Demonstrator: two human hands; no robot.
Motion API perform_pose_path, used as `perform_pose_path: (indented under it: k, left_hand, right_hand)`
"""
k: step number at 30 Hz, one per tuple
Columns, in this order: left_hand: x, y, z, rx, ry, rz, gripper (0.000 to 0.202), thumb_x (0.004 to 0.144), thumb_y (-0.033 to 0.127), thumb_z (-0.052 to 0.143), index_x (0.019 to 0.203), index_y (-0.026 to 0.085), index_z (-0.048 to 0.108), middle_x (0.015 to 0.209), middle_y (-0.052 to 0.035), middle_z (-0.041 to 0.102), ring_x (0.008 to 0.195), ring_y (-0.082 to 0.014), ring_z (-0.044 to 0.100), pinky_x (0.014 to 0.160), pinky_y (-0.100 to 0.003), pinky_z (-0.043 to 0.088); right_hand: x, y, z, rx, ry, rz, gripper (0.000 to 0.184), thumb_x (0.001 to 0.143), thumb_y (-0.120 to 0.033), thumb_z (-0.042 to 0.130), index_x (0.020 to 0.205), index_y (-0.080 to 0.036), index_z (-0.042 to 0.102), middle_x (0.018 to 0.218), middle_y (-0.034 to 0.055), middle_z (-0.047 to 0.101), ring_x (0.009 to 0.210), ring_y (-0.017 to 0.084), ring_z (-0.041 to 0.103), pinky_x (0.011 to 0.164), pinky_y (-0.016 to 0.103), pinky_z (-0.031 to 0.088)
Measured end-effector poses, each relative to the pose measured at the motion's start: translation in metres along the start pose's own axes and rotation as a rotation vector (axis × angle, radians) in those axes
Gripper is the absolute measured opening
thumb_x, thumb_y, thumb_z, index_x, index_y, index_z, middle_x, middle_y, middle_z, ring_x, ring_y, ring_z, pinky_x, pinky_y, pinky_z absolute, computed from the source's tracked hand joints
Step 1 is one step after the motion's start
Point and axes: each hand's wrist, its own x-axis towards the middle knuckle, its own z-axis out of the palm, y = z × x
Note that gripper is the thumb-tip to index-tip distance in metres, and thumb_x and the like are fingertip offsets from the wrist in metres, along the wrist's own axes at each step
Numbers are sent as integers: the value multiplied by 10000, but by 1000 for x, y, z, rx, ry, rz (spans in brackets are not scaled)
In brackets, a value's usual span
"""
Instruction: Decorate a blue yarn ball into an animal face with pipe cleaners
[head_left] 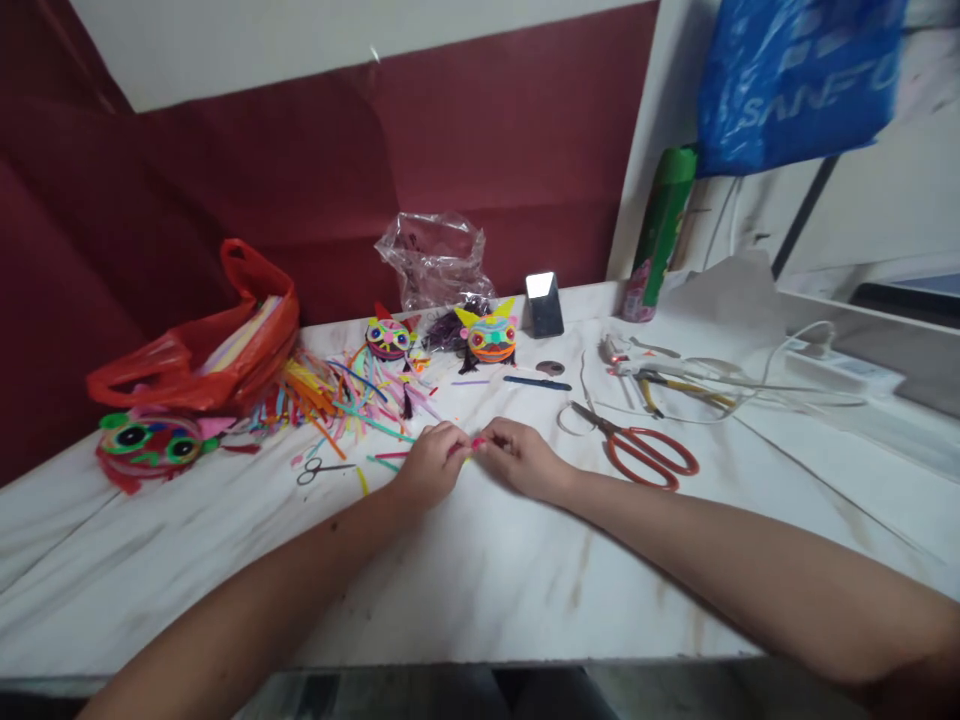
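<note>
My left hand (435,462) and my right hand (520,458) meet over the middle of the table. Their fingers pinch a small bright pink piece (478,443) between them; it looks like a bit of craft strip, mostly hidden by the fingertips. Beside my left hand lie a pink strip (390,456), a green strip (382,464) and a short yellow strip (363,482). Small scissors (322,470) rest further left. To the right of my right hand are large scissors (651,455) with orange-red handles. A dark flat stick (537,383) lies beyond the hands.
Colourful animal-face ornaments stand at the back (487,335) and left (150,447). A red plastic bag (262,345) sits by a heap of strips (352,390). At right are a glue gun (637,353), pliers (690,388), cables and a green spray can (661,235). A phone-like black block (545,310) stands behind.
</note>
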Motion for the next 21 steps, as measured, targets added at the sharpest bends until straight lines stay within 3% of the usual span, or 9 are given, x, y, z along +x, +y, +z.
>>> perform_pose_path:
  k: [6, 9, 14, 21]
  left_hand:
    - [-4, 6, 3, -123, -58, -115, 100, 796, 204, 525, 703, 181, 553, 693, 3, 563, 701, -145, 534, 704, -278, 413]
    - [-6, 10, 1, -209, -54, -141, 111, 789, 213, 516, 691, 175, 550, 680, 13, 534, 665, -127, 508, 652, -253, 402]
    - [-8, 15, -1, -283, -26, -230, 141, 782, 213, 525, 650, 166, 527, 647, 30, 507, 645, -110, 486, 616, -232, 384]
    - [-12, 21, 3, -299, 7, -243, 169, 816, 275, 540, 695, 162, 571, 678, 20, 542, 657, -114, 499, 620, -237, 390]
  right_hand:
    - [-5, -3, -2, -79, -76, -81, 154, 832, -170, 515, 681, -183, 541, 673, 9, 559, 641, 133, 516, 627, 257, 422]
    - [-7, -6, -1, -45, -77, -27, 153, 831, -209, 535, 681, -184, 542, 664, 5, 565, 637, 132, 518, 616, 257, 422]
    - [-8, -8, 0, 190, -95, 118, 158, 839, -314, 551, 788, -174, 601, 707, 11, 636, 652, 130, 553, 628, 257, 447]
    - [-10, -10, -2, 23, -17, 109, 150, 817, -271, 548, 696, -183, 552, 628, -19, 542, 589, 111, 471, 554, 235, 376]
